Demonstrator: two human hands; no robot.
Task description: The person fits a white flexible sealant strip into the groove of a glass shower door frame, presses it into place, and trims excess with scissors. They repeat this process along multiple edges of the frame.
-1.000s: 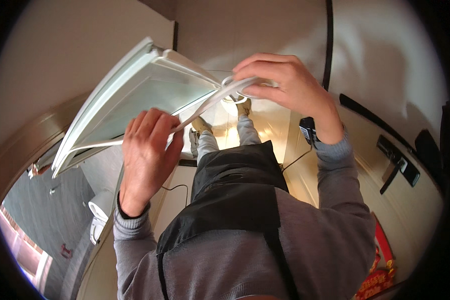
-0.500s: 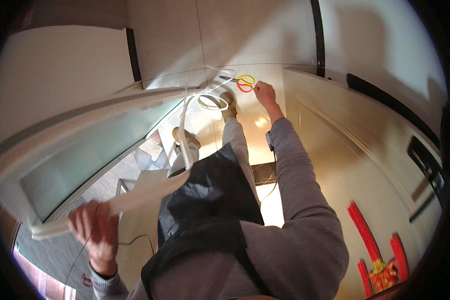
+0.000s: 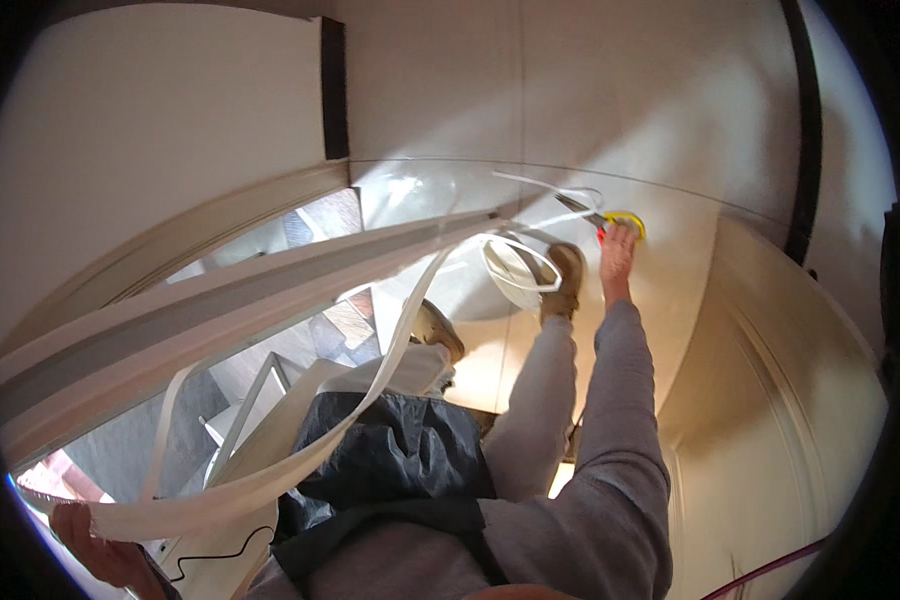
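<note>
- Pinching the white flexible strip (image 3: pixel 260 487): your left hand (image 3: pixel 105 550).
- Newly touching scissors (image 3: pixel 625 216), lying on the floor (image 3: pixel 495 345): your right hand (image 3: pixel 618 258); closure, cannot tell.
- Scissors now coming within your grasp.

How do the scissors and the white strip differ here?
Colour: the strip is white, while the scissors have dark blades and yellow and red handles.
Form: the strip is long, with curves and loops; the scissors are short and look rigid.
Place: the strip runs to the left hand, while the scissors are at the right hand, which partly hides their handles.
Shared: each is at one of the hands.
</note>
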